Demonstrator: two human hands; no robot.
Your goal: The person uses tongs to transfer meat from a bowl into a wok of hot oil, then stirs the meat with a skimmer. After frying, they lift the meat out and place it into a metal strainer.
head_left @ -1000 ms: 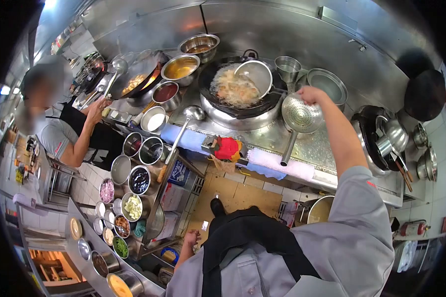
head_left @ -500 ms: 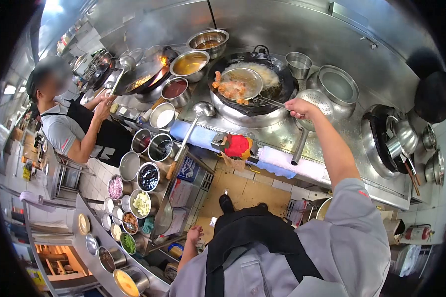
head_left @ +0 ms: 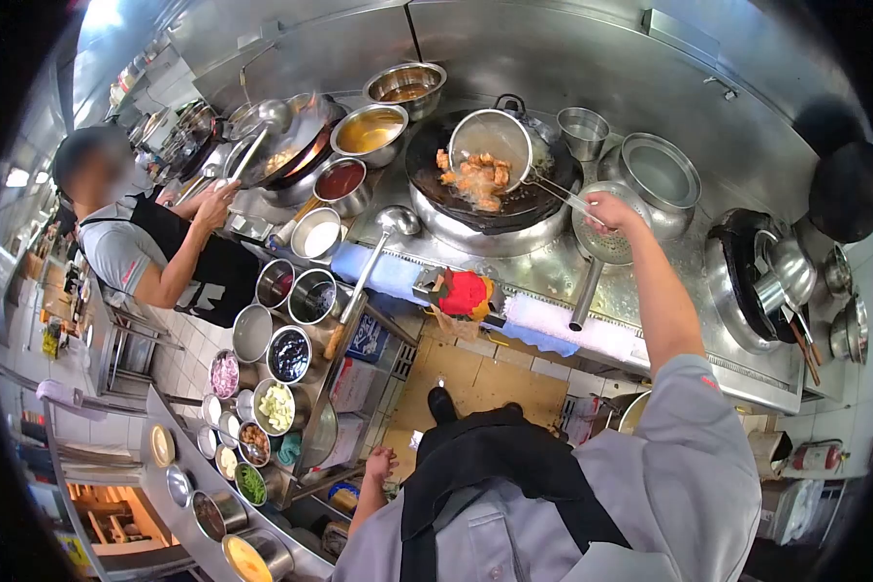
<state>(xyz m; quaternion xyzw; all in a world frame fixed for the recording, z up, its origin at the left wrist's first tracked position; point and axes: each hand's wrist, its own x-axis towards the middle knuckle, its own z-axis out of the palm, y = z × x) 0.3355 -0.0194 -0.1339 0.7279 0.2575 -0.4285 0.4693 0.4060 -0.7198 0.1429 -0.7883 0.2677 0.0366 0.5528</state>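
Observation:
My right hand (head_left: 606, 211) is closed around the handle of a round wire-mesh strainer (head_left: 493, 139). The strainer tilts over the big black wok (head_left: 432, 160) on the range. Browned fried pieces (head_left: 482, 179) lie at the strainer's lower edge and in the wok, where bubbling liquid shows around them. Low by my left side hangs my left hand (head_left: 380, 464), fingers loosely bent and apart, with nothing visible in it. Beneath my right hand a perforated ladle (head_left: 613, 233) rests on a metal pot, its handle pointing toward me.
On the left a co-worker (head_left: 165, 233) holds a long-handled ladle over a flaming wok (head_left: 301, 160). Bowls of oil (head_left: 371, 129) and red sauce (head_left: 341, 182) stand between the woks. A ladle (head_left: 398, 221) lies by the front edge. Ingredient tins (head_left: 274, 407) fill the left cart.
The strainer has lifted and turned from lying flat to tilted, and the fried pieces have shifted right and down. My right hand moved slightly right. The co-worker's ladle moved toward their wok.

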